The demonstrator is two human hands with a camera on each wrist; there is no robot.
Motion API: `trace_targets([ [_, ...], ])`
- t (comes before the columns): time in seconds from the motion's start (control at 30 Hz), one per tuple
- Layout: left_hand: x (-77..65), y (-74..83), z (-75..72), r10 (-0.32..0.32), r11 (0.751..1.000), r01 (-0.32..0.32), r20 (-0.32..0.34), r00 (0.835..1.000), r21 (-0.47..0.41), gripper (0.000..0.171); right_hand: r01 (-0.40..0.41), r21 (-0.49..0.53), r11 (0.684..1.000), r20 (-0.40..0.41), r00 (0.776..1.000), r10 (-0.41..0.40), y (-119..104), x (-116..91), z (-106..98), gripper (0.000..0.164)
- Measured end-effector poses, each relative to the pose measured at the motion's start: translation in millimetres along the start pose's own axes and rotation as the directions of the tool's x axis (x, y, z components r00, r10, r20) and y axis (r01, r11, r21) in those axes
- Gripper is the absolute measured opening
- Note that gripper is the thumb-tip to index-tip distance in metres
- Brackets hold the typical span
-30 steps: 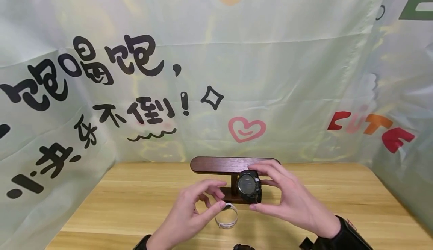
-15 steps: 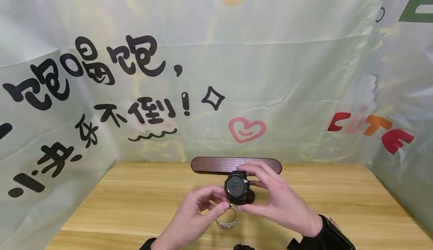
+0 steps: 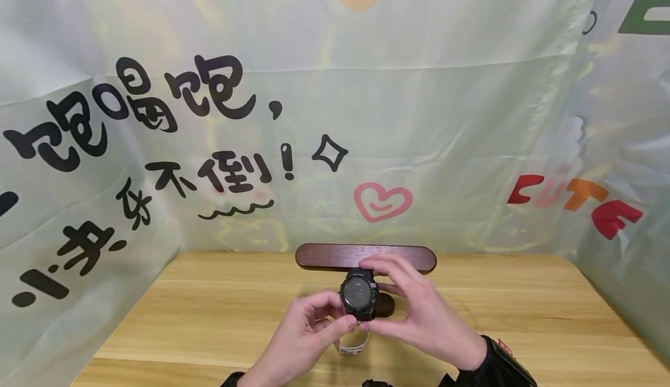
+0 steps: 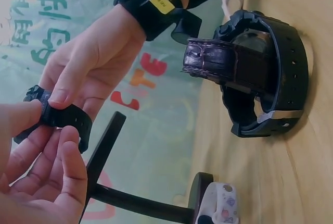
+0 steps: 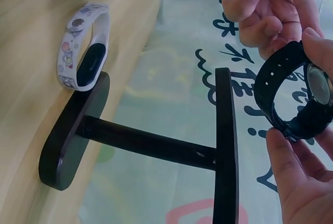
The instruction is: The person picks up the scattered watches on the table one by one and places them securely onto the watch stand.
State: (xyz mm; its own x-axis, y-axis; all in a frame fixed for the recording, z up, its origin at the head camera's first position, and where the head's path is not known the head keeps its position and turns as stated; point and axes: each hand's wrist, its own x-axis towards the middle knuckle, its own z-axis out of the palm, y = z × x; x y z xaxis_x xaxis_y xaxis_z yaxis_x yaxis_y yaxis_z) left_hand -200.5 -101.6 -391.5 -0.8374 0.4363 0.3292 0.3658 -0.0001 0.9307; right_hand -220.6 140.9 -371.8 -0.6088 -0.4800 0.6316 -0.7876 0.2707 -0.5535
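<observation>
Head view: my right grip [image 3: 431,311] pinches the black watch [image 3: 358,291] top and bottom and my left grip [image 3: 300,332] pinches its lower left, apparently steadying it dial-toward-me, raised above the worktop [image 3: 235,299] near the stand [image 3: 335,255].

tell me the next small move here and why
Probably slip the black watch over the crossbar's left end. Its strap seems to form a closed loop, the left hand and right hand already hold it, and that end looks bare.
</observation>
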Motion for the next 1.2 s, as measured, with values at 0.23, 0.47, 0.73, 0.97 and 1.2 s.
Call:
trace_targets([
  [0.23, -0.6, 1.2, 2.6, -0.013, 1.0, 0.012, -0.012, 1.0, -0.01, 0.018, 0.024, -0.016, 1.0, -0.006, 1.0, -0.024, 2.5, -0.5, 3.5, 0.077],
  [0.47, -1.2, -0.2, 3.1, -0.018, 0.999, 0.017, -0.024, 1.0, -0.038, 0.018, 0.06, 0.007, 0.998, -0.012, 0.998, -0.06, 3.7, -0.6, 6.8, 0.078],
  [0.73, -1.2, 0.0, 3.8, -0.028, 0.998, 0.026, -0.037, 0.999, -0.049, 0.02, 0.042, 0.014, 0.999, -0.009, 0.999, -0.042, 4.4, -1.5, 6.6, 0.078],
  [0.97, -1.7, 0.9, 4.3, -0.025, 1.0, 0.024, -0.056, 0.998, -0.018, 0.017, 0.045, 0.025, 0.999, -0.005, 0.999, -0.044, 4.8, -2.0, 7.3, 0.079],
  [1.2, -2.0, 1.3, 1.5, -0.013, 0.999, 0.016, -0.09, 0.996, 0.033, 0.015, 0.019, -0.011, 1.0, 0.011, 1.0, -0.019, 3.0, -1.6, 3.3, 0.085],
])
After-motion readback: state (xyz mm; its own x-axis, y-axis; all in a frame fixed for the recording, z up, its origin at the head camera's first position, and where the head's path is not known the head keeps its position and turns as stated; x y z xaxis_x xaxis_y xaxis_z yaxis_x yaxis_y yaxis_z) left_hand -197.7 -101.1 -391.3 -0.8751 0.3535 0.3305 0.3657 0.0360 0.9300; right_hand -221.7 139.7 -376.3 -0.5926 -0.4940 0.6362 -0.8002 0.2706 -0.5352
